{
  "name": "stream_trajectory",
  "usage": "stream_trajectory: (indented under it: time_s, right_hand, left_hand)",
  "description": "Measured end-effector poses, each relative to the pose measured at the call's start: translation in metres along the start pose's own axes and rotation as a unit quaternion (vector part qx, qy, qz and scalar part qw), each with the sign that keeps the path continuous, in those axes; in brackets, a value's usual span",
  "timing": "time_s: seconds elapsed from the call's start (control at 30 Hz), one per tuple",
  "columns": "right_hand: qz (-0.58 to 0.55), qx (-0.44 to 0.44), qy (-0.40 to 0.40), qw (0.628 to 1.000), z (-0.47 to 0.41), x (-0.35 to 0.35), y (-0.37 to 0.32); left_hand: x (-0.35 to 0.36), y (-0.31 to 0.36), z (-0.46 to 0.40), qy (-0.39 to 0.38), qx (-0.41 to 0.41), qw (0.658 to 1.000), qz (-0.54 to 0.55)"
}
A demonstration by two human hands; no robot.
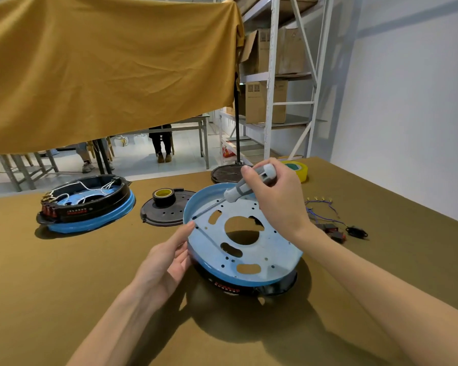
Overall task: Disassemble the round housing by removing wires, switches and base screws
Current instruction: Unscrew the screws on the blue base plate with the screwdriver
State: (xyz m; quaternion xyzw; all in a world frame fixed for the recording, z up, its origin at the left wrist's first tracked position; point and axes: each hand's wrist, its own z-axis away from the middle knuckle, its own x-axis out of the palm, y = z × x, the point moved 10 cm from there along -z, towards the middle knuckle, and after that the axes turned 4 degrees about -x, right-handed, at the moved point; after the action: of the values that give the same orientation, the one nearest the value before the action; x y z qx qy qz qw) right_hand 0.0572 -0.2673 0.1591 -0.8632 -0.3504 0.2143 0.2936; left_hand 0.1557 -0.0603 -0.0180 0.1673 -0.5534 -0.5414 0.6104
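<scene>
The round housing [270, 249], a light-blue pan with cut-out holes over a black base, lies tilted on the table in front of me. My right hand [278, 199] grips a grey-handled screwdriver [246, 186], whose shaft slants down-left with its tip at the pan's left rim. My left hand [167, 260] touches the housing's left edge with straight fingers. Removed wires and red switches [331, 225] lie on the table to the right.
A second housing [90, 204] with wires and switches still in it sits at the left. A black lid [164, 215] carries a roll of black tape [165, 197]. Another dark lid [228, 174] and a yellow tape roll [298, 169] lie farther back. An ochre cloth hangs above.
</scene>
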Motion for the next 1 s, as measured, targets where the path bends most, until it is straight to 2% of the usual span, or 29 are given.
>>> stream_trajectory:
  time_s: [0.17,0.5,0.67,0.83,1.0]
  right_hand:
    - [0.016,-0.055,0.026,0.998,-0.005,-0.008,-0.019]
    - [-0.012,-0.085,0.057,0.995,-0.002,-0.032,-0.038]
    - [-0.042,-0.061,0.093,0.993,-0.001,-0.050,-0.036]
    - [-0.102,0.019,0.146,0.984,-0.002,-0.071,-0.017]
    - [-0.100,0.040,0.163,0.981,-0.004,-0.080,-0.008]
  left_hand:
    - [0.013,-0.004,0.006,-0.072,-0.037,0.994,0.071]
    - [0.048,-0.001,0.025,-0.247,-0.026,0.969,0.014]
    - [0.058,0.005,0.039,-0.309,-0.004,0.951,-0.004]
    - [0.064,0.005,0.044,-0.333,-0.003,0.943,-0.014]
    - [0.060,0.005,0.043,-0.311,0.001,0.950,-0.035]
